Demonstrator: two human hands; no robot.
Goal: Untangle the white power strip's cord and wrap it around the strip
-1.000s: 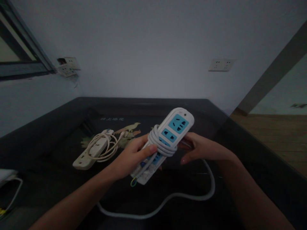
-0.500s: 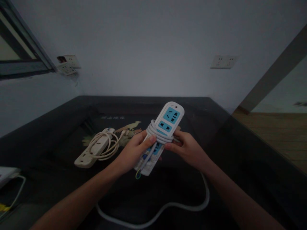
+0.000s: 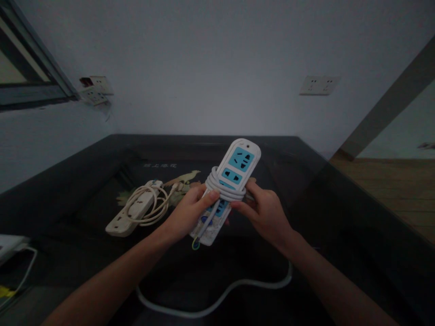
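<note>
A white power strip with blue socket panels is held up at a tilt above the black table. Its white cord wraps several times around the strip's middle. My left hand grips the left edge, thumb pressed on the wraps. At the right edge, my right hand is closed on the strip and the cord, with its thumb in front and some fingers hidden behind. From the strip's lower end sticks a small yellow-green wire loop. Loose cord trails across the table below.
On the left of the black table lies a second power strip with a coiled cream cord. A white device with a cable sits at the far left. Wall sockets are on the wall behind.
The strip and both hands have risen very slightly. The loose cord at the right has been drawn in a little, its bend now nearer my right forearm.
</note>
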